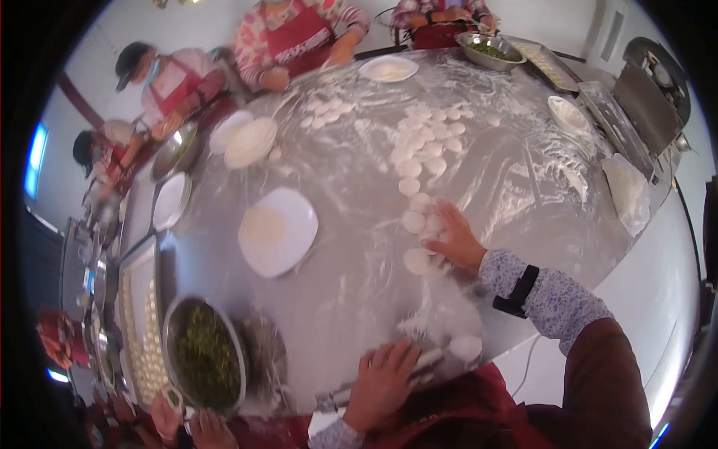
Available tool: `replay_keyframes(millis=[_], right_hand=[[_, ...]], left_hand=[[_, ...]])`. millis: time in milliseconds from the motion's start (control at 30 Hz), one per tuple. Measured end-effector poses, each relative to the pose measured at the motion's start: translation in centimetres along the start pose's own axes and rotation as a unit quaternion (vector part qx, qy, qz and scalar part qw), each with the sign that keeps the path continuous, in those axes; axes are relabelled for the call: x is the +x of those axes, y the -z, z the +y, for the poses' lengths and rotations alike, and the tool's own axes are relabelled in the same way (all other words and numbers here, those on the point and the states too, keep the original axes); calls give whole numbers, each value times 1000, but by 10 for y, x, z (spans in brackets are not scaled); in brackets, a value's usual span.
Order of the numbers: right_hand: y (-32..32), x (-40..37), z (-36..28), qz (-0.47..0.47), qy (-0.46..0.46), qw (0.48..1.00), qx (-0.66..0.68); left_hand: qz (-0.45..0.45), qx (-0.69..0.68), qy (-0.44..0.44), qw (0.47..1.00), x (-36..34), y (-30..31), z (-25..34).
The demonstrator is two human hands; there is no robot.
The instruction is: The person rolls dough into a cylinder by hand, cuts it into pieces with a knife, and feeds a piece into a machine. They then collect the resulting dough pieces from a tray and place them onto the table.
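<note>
My right hand (455,238) reaches over a small group of pale dough rounds (417,261) on the floury table, fingers spread and touching or just above some of them. My left hand (383,380) lies at the table's near edge, fingers stretched out over a wooden rolling pin (428,360) whose end shows to the right. Beyond that end lies a single dough round (466,348). Farther up the table, many flattened dough pieces (434,135) form a loose cluster. What lies under my right palm is hidden.
To the left stand a bowl of chopped green filling (203,352), a tray of dumplings (133,314) and a white plate with wrappers (288,232). Co-workers in red aprons (303,36) line the far and left sides. A flour bowl (567,116) and metal equipment (647,101) are at right.
</note>
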State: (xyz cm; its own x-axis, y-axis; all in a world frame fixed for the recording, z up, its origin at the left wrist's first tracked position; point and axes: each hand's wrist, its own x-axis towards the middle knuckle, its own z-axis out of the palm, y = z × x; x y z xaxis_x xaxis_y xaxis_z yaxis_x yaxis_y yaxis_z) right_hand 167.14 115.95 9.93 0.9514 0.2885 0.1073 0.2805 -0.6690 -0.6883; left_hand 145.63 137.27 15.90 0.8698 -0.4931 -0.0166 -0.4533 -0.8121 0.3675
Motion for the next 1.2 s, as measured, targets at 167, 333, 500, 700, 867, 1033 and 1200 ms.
replay_keyframes(millis=[167, 333, 500, 700, 867, 1033, 1200], right_hand=[[-14, -51, -67, -181, 35, 903, 389], [34, -101, -67, -110, -83, 800, 585], [36, -138, -96, -92, 18, 780, 618], [14, -136, -96, -6, 37, 954, 298], [13, -139, -93, 3, 11, 915, 403], [10, -140, -97, 17, 43, 921, 386], [10, -141, -100, 27, 30, 920, 389]], left_hand=[[65, -54, -9, 996, -4, 1, -7], [186, -210, 33, 959, -13, -2, -39], [194, -153, 144, 958, -14, 20, -70], [151, -154, 185, 959, -15, 7, -75], [225, -74, 187, 953, -6, -5, -74], [191, -92, 172, 962, 4, 1, -77], [174, -83, 174, 966, 9, 1, -72]])
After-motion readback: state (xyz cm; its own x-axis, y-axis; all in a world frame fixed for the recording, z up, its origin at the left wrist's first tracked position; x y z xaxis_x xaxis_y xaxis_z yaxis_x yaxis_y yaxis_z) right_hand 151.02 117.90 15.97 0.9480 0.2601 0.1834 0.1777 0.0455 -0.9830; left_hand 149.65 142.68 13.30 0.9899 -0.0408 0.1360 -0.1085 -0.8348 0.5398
